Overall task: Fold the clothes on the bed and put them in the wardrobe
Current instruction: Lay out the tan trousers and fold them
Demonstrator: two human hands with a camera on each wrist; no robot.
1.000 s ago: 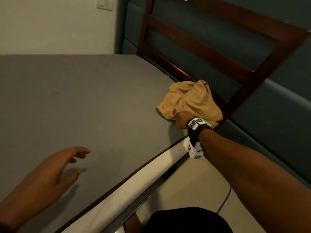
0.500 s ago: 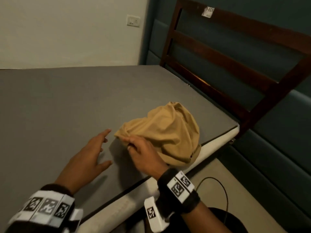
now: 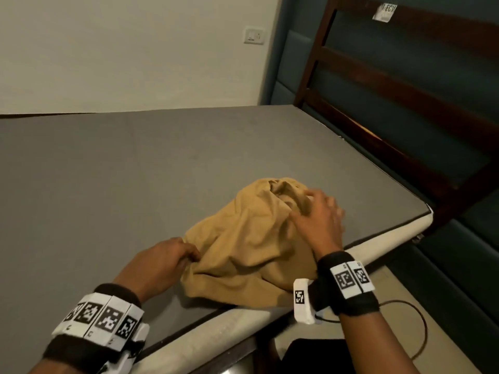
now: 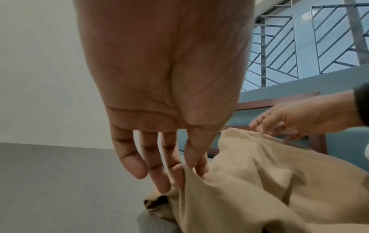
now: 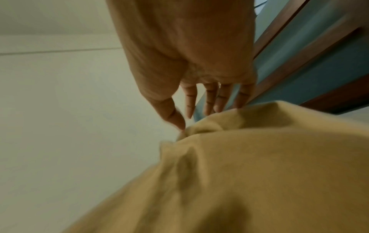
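A grey-sheeted bed (image 3: pixel 113 171) fills the left of the head view. At its near edge the left hand (image 3: pixel 159 265) pinches the left rim of the crumpled tan cloth garment (image 3: pixel 248 247); the left wrist view shows thumb and forefinger closed on a fold, the other fingers (image 4: pixel 129 160) loose. The garment lies heaped by the near right corner of the bed. The right hand (image 3: pixel 318 222) hovers over the garment's far top, its grip open with fingers spread, fingertips (image 5: pixel 219 107) just touching the cloth. A dark wooden headboard (image 3: pixel 405 98) stands to the right.
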